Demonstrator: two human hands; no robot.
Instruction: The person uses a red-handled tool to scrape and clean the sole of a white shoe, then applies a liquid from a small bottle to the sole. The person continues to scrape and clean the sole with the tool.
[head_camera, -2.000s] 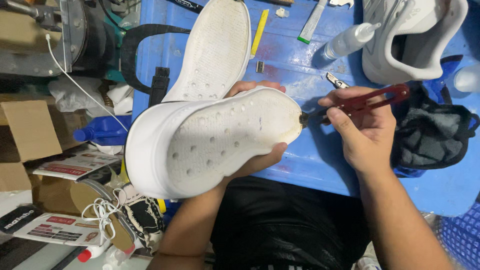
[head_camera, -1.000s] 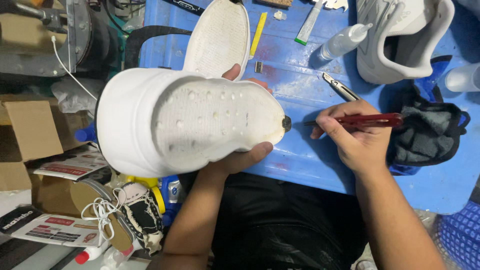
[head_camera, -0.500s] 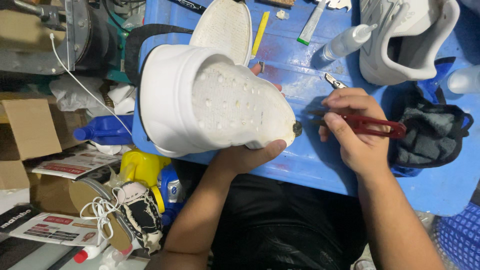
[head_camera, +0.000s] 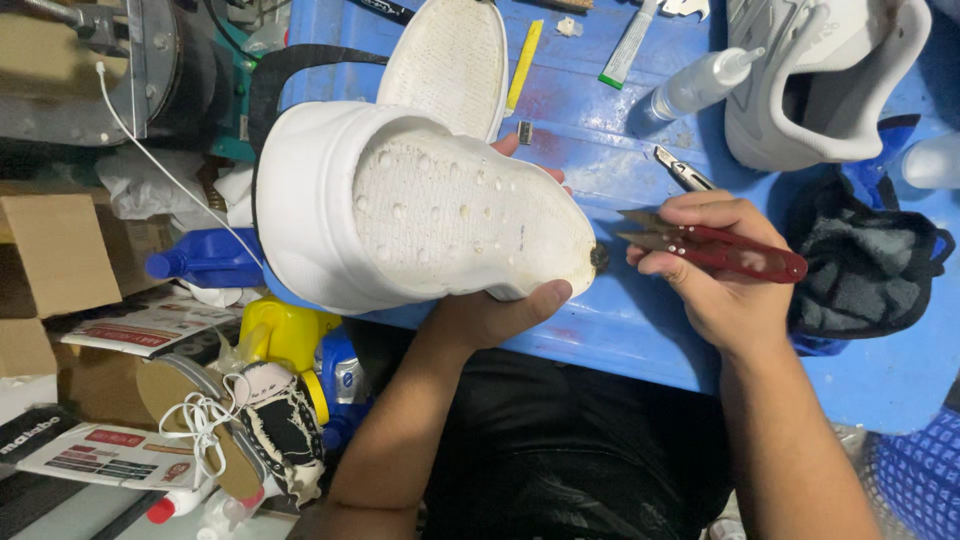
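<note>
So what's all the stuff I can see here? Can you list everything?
white shoe sole: 1, white, held up over the table's left part
insole: 1, off-white, flat on the table behind the sole
thread snips: 1, red handles, in the right hand
white shoe: 1, white, top right of the table
squeeze bottle: 1, clear, lying beside the white shoe
yellow stick: 1, yellow, right of the insole
dark cloth: 1, grey, right edge
table: 1, blue
cardboard boxes: tan, far left
jugs: blue and yellow, lower left
left hand: 1, fingers under the sole
right hand: 1, gripping the snips
</note>
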